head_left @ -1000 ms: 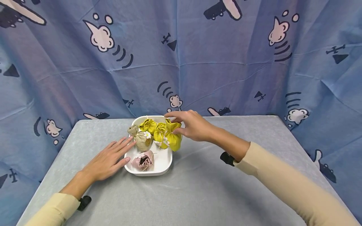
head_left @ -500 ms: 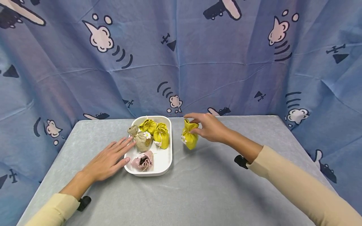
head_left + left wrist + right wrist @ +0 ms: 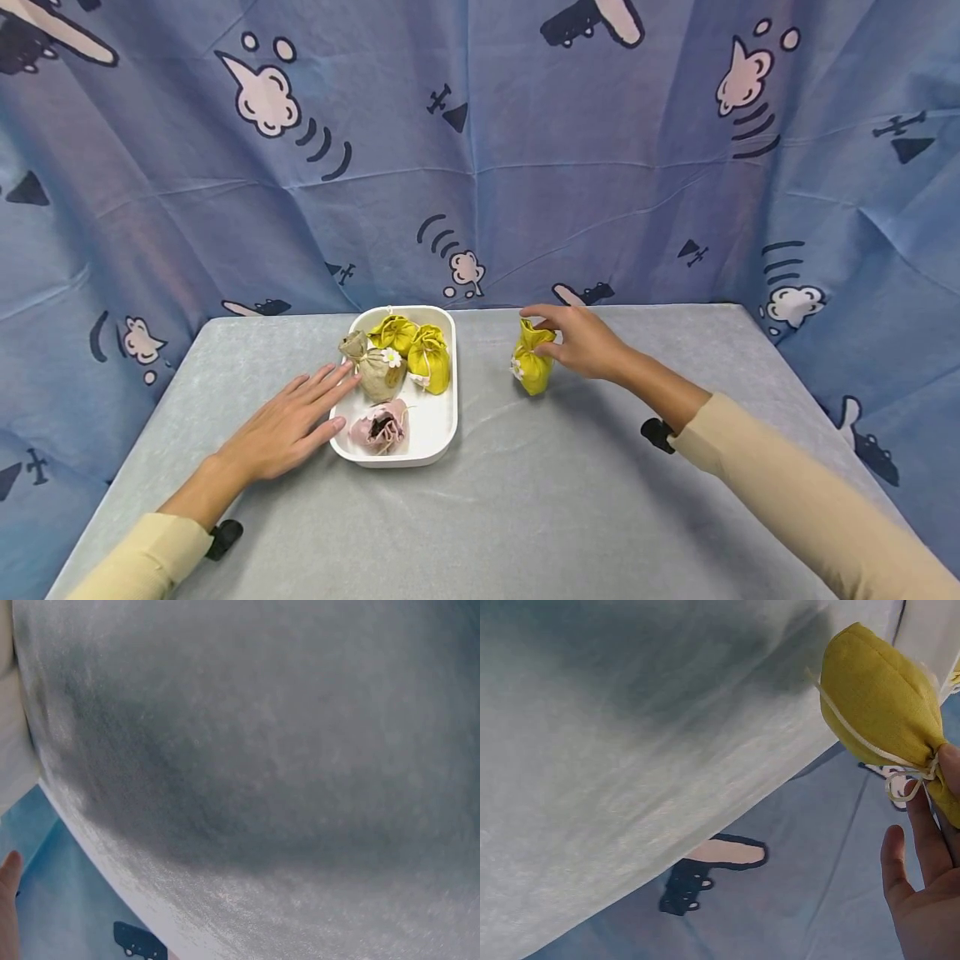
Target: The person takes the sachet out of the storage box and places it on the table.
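A yellow drawstring pouch point(image 3: 534, 367) with a white flower hangs upright from my right hand point(image 3: 588, 342), to the right of the tray. Thumb and fingers pinch its gathered neck; the right wrist view shows the full yellow pouch point(image 3: 881, 694) and its pale cord. My left hand point(image 3: 288, 421) lies with straight, spread fingers at the left rim of the white tray point(image 3: 442, 433). Inside the tray are a beige pouch point(image 3: 381, 379) with a daisy, two yellow pouches, one at the back point(image 3: 393, 333) and one at the right point(image 3: 429, 367), and a pink pouch point(image 3: 381, 427) in front.
A grey cloth-covered table point(image 3: 510, 517) carries the tray. Behind it hangs a blue curtain point(image 3: 570, 208) printed with planes and clouds. Each wrist wears a black camera, such as the one under the right wrist point(image 3: 657, 435).
My right hand has lifted one yellow pouch off the tray's right side and carried it rightward over the table. The left hand has stayed in place.
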`<action>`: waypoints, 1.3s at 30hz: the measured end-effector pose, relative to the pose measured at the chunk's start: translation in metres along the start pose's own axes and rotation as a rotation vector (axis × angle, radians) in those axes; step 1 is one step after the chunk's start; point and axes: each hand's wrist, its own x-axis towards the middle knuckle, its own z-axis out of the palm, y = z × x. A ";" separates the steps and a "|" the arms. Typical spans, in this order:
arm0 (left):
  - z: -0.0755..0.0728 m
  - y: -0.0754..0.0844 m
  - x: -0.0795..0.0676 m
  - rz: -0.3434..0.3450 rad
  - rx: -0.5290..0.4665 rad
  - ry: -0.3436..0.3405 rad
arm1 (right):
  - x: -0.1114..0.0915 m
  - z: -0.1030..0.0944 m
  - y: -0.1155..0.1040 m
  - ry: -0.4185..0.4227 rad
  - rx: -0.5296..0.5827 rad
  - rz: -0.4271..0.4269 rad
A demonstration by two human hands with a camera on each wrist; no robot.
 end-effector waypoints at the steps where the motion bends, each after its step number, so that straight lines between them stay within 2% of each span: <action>1: 0.000 0.000 0.000 -0.002 -0.001 -0.001 | 0.000 0.000 0.002 -0.004 -0.002 0.012; 10: 0.001 0.001 0.000 -0.004 -0.003 -0.005 | -0.002 0.004 0.018 0.015 0.020 0.053; 19: 0.002 0.001 -0.001 -0.007 -0.008 -0.002 | -0.004 0.008 0.026 -0.011 0.006 0.081; 29: 0.001 0.001 -0.002 -0.006 0.001 0.004 | 0.000 0.000 0.012 -0.010 0.054 0.072; 34: 0.001 0.001 -0.001 -0.006 0.000 0.001 | 0.005 -0.003 0.000 -0.003 0.035 0.022; 39: 0.001 0.001 0.000 -0.008 0.002 -0.004 | 0.011 0.001 -0.016 -0.019 0.076 -0.016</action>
